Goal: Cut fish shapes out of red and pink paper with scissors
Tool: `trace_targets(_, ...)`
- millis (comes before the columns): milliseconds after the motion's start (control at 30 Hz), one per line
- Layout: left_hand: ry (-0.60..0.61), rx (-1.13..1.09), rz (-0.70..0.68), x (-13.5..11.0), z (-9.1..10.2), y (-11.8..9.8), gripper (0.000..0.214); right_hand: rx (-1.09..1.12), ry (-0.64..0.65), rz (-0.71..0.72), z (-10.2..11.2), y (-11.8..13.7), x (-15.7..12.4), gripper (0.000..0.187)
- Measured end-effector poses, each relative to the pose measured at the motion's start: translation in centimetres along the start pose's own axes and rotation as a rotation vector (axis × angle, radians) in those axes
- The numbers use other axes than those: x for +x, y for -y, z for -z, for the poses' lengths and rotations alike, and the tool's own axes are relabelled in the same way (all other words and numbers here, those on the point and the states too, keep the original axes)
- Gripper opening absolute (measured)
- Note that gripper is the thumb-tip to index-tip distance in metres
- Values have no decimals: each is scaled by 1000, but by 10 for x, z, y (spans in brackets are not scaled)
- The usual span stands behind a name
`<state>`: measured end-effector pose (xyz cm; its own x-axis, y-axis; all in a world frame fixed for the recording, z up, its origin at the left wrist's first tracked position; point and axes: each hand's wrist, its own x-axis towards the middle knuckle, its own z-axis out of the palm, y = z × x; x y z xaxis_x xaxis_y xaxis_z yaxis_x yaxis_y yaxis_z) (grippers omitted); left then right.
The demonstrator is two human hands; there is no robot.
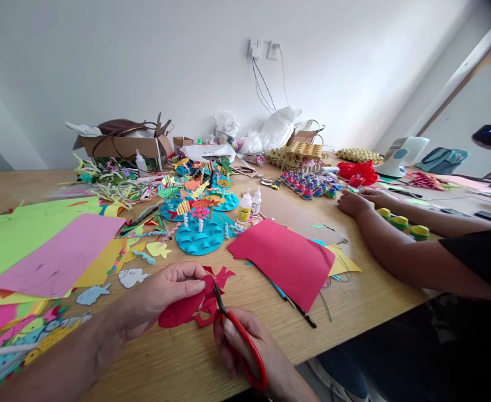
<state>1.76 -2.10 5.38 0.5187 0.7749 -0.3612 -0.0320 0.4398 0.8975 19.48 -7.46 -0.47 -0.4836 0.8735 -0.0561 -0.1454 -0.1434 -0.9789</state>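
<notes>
Near the front edge of the table my left hand point(165, 293) pinches a red paper fish point(182, 310) between thumb and fingers. My right hand point(249, 340) is closed around the red handles of a pair of scissors point(256, 363). Their dark blades reach up to the paper, close to my left thumb. Red paper scraps point(222, 277) hang or lie just behind and below the blades; I cannot tell which are still joined to the fish. A sheet of red paper point(285, 257) lies to the right, with a black pen point(306, 317) partly under it.
Blue round bases point(199, 237) with colourful paper fish stand ahead, beside glue bottles point(244, 206). Coloured sheets point(57, 251) and cut-out fish point(132, 277) cover the left. At right, a co-worker's hands point(354, 204) are by painted egg-carton pieces point(308, 187). Boxes and bags line the wall.
</notes>
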Motion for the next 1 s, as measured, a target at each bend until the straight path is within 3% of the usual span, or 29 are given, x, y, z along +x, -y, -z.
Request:
trace_targets(367,21,-54,10,-1,-3,1,16,24,38,18,-1,2,-1,50)
trace_targets(567,14,-51,-59,0,-9,9,15,-18,-10,29,-3,-3,1,51)
trace_targets(1000,-46,3,-70,-2,-22,13,21,41,-45,36,-7,-11,0,52)
